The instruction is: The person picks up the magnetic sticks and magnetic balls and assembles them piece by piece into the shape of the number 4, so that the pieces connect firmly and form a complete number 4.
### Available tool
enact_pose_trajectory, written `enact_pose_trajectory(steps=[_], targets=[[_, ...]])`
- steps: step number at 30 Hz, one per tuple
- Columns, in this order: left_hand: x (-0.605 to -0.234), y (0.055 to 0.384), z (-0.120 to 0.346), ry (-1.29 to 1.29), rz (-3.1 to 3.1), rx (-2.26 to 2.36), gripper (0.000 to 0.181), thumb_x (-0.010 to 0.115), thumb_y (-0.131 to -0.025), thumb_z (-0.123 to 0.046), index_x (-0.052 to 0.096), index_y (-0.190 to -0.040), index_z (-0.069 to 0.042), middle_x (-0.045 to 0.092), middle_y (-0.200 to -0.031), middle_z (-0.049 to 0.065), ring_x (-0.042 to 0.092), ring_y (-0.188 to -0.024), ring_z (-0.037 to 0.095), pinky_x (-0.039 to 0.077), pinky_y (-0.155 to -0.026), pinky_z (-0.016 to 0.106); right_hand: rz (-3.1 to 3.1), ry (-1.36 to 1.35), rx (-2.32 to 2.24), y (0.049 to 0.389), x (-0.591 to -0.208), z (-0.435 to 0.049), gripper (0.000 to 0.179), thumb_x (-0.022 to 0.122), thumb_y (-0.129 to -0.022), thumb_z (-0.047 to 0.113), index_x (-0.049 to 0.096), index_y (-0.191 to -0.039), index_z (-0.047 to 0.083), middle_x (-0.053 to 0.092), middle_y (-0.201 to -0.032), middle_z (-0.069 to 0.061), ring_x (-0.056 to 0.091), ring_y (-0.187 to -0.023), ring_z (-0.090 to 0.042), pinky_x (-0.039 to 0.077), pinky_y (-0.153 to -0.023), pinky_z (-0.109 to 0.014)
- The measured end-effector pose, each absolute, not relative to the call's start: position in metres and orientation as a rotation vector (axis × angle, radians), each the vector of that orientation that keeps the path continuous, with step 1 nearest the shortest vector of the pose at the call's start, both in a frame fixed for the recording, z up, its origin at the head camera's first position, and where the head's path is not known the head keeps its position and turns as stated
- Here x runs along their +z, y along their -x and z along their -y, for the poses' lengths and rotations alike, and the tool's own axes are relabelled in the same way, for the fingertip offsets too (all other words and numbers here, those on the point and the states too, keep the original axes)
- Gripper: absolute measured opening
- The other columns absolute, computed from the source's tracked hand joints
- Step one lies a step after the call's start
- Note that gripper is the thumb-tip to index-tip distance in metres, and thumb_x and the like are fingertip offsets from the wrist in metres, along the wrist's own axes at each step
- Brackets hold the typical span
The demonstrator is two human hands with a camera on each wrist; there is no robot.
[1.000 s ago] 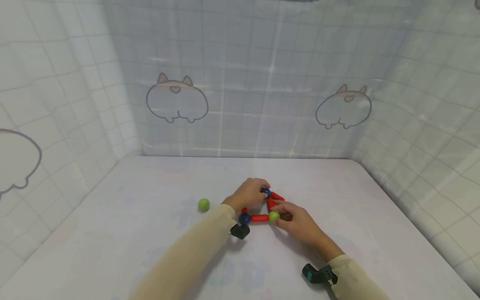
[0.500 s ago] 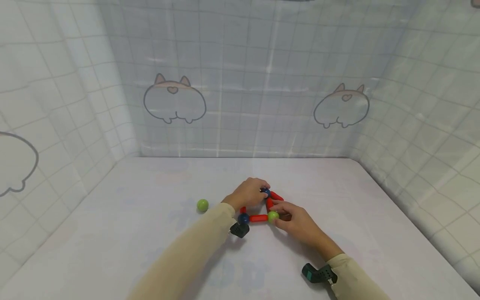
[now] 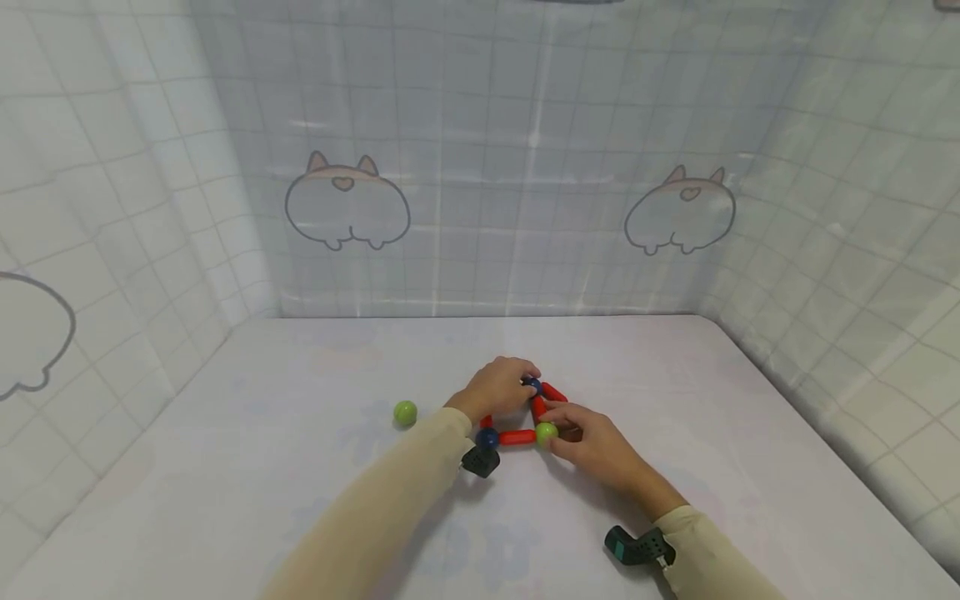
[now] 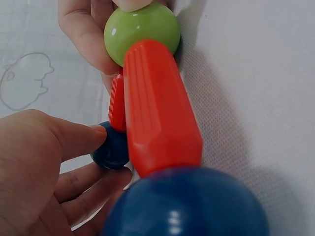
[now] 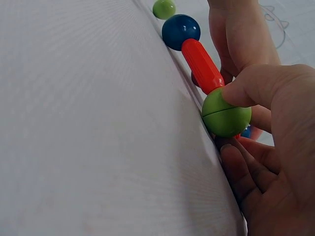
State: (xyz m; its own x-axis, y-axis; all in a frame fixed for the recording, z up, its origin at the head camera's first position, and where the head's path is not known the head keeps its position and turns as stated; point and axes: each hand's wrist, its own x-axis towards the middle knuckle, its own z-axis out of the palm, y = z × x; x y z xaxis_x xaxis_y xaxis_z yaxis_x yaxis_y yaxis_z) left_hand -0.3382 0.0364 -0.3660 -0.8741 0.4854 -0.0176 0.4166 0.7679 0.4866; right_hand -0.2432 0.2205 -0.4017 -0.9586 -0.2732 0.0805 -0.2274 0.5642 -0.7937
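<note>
Just right of centre in the lower half of the head view, the left hand [image 3: 495, 388] pinches the glossy far blue ball [image 4: 110, 150] between thumb and fingers. Below and to its right, the right hand [image 3: 592, 442] pinches the seamed green ball [image 5: 225, 117]. A ridged, tapering red rod [image 4: 160, 105] joins this to the near blue ball [image 4: 187, 206]. Left of centre, a smooth loose green ball [image 3: 406, 413] lies on finely woven pale cloth [image 3: 315, 367].
</note>
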Motion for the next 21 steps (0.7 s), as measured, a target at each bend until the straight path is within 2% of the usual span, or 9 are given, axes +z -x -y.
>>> enact_pose_trajectory(steps=[17, 21], targets=[[-0.3662, 0.3393, -0.0345, -0.695, -2.814, 0.741, 0.032, 0.059, -0.1, -0.023, 0.068, -0.13, -0.017, 0.066, -0.128, 0.0, 0.058, -0.12, 0.021, 0.045, -0.102, 0.044, -2.738, 0.476, -1.391, 0.2455, -0.4051, -0.2213, 0.028, 0.072, -0.091, 0.017, 0.069, -0.119, 0.015, 0.064, -0.115, 0.0, 0.064, -0.1, -0.017, 0.054, -0.088, -0.033], [-0.3677, 0.3426, -0.0351, -0.694, -2.8, 0.753, 0.031, 0.059, -0.1, -0.023, 0.068, -0.13, -0.017, 0.068, -0.125, 0.001, 0.061, -0.114, 0.021, 0.047, -0.099, 0.044, -2.748, 0.439, -1.379, 0.2458, -0.4066, -0.2215, 0.028, 0.073, -0.09, 0.018, 0.069, -0.119, 0.017, 0.065, -0.114, 0.0, 0.063, -0.1, -0.018, 0.054, -0.087, -0.035]])
